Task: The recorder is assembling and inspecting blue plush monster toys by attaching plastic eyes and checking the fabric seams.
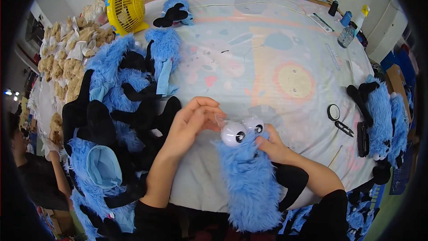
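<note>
A blue furry plush puppet [249, 178] with black limbs hangs over the table's near edge. It has two white bulging eyes [232, 135] with black pupils, and thin clear plastic film [220, 119] shows around them. My right hand [273, 146] grips its head from the right side, thumb beside the right eye. At the left eye my left hand [194, 122] has its fingers curled in, the tips at the film and seemingly pinching it. A black arm [292, 180] of the puppet hangs under my right forearm.
More blue puppets [129, 76] with black limbs are heaped at left; others [379, 111] lie at right. A yellow fan [126, 12] stands at the back left. Thread snips [344, 128], a tape roll [333, 112] and a spray bottle [347, 35] sit at right. Another person [40, 178] works at far left.
</note>
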